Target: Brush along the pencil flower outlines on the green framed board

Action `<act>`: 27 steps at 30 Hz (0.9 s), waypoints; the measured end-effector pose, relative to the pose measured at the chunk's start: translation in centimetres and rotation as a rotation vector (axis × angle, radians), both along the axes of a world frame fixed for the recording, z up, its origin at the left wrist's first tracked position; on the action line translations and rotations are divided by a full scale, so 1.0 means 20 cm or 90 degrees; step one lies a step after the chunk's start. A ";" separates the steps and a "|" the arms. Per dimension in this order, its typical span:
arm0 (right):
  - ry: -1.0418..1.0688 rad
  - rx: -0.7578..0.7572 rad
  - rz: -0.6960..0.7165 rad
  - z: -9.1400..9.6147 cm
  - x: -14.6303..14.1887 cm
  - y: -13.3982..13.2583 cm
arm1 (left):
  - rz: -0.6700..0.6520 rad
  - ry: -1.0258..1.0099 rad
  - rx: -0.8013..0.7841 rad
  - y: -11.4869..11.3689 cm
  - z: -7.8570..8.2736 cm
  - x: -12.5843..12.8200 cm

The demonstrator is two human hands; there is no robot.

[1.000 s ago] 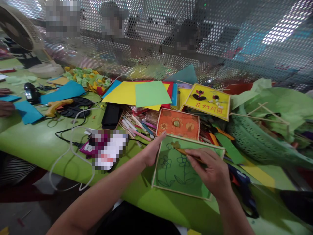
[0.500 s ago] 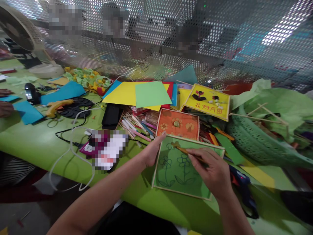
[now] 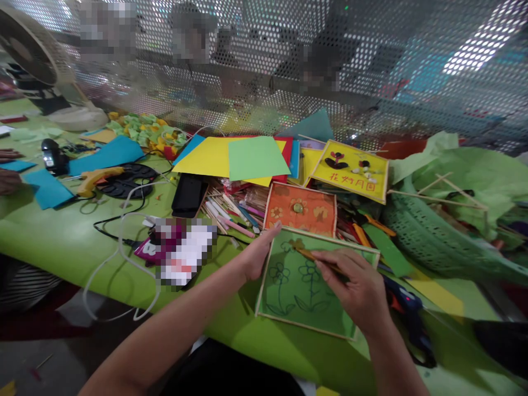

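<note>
My left hand (image 3: 260,257) grips the upper left edge of a green picture (image 3: 303,319) with a thin wooden-stick frame, thumb along the edge. Flowers are outlined on it in dark lines, and a brownish-gold patch of colour lies on the top flower. My right hand (image 3: 358,289) is closed in a pen-like hold round a paintbrush (image 3: 306,253). Its tip rests at that golden patch. Just behind stands an orange framed picture (image 3: 303,224) with golden flowers and a small round piece at its centre.
A glue gun (image 3: 408,313) lies right of my right hand. Beyond are a green basket (image 3: 416,242), a yellow framed picture (image 3: 350,170), coloured paper sheets (image 3: 258,159), and pens (image 3: 226,214). Leftward are a phone (image 3: 187,256), white cable (image 3: 119,242) and fan (image 3: 78,116). Another person's hand (image 3: 9,181) shows far left.
My right hand and the paintbrush have shifted very slightly left over the top flower. My left hand keeps its place on the frame.
</note>
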State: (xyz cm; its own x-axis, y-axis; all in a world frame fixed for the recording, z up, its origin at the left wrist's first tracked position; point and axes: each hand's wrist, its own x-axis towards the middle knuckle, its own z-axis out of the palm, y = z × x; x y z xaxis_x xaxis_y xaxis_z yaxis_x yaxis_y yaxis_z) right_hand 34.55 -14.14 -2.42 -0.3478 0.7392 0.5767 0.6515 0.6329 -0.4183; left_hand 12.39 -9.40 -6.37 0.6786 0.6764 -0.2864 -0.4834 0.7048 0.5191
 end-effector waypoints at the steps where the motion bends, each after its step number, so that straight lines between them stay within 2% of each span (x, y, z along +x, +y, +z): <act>1: -0.001 -0.004 0.003 0.00 0.00 0.00 | 0.002 -0.001 0.001 0.00 0.00 0.00; 7: 0.009 -0.005 -0.013 -0.01 0.00 0.00 | 0.010 0.039 -0.026 0.00 0.00 0.00; 17: 0.001 -0.004 0.022 0.02 0.00 -0.01 | 0.003 -0.006 0.013 0.00 0.02 0.00; 22: 0.017 -0.004 0.003 0.02 -0.01 0.00 | 0.006 -0.023 0.023 0.01 0.00 0.01; 27: 0.026 -0.019 -0.006 0.01 0.00 0.00 | 0.010 -0.026 0.018 0.00 0.01 0.01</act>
State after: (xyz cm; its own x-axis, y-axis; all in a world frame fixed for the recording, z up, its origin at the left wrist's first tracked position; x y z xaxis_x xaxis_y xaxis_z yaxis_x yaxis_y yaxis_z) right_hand 34.49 -14.19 -2.24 -0.3176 0.7591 0.5682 0.6388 0.6141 -0.4634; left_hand 12.57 -9.30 -6.15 0.6785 0.6946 -0.2391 -0.5156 0.6821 0.5185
